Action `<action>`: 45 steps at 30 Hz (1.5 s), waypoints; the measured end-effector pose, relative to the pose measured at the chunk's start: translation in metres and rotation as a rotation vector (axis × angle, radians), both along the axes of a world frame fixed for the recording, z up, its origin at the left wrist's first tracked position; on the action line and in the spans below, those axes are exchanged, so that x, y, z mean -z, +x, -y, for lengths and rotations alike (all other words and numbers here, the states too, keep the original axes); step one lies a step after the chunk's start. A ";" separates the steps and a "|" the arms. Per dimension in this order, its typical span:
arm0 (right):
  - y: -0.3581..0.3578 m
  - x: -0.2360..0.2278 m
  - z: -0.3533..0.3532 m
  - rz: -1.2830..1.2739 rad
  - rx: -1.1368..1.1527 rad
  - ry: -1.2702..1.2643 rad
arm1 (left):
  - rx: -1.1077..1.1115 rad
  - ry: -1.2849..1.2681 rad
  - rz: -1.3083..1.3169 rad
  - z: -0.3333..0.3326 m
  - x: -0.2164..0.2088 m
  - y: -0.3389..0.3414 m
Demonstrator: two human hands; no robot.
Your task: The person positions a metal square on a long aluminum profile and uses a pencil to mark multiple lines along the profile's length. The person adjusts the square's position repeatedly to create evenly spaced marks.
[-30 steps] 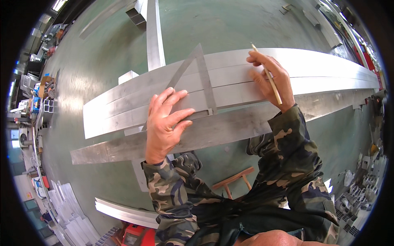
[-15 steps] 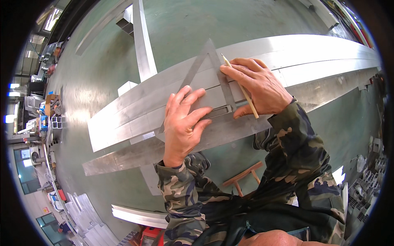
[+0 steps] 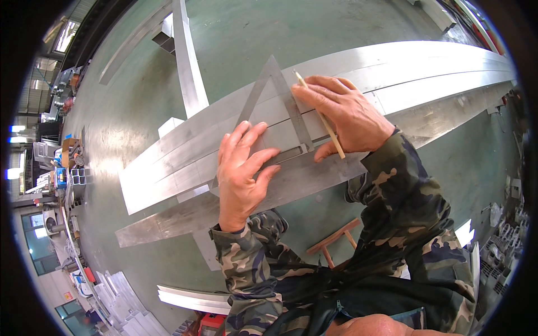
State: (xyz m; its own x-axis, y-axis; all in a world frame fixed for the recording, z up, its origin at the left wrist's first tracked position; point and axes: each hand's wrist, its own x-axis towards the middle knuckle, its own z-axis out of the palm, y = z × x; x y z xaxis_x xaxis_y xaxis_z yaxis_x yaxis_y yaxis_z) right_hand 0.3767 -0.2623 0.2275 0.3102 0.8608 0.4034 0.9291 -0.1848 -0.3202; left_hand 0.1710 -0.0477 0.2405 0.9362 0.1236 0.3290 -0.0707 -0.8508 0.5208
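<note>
left hand (image 3: 240, 179), fingers spread, seemingly steadies set square (image 3: 293, 112) across metal bars (image 3: 168, 162); right hand (image 3: 353, 115), fingers holding pencil (image 3: 330, 134) alongside.

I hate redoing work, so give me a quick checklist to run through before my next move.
1. Triangular square lying across the pale metal bars: ok.
2. Left hand at the square, fingers over its sloping side: ok; how firmly it presses, cannot tell.
3. Pencil in the right hand: ok.
4. Pencil's sharpened tip touching metal: cannot tell from this angle.
5. Bar ends exactly flush: cannot tell, glare and fisheye bending hide it.
</note>
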 end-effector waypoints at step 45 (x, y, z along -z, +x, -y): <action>0.029 0.011 0.014 0.122 0.128 -0.086 | -0.034 -0.016 -0.042 -0.001 0.000 -0.001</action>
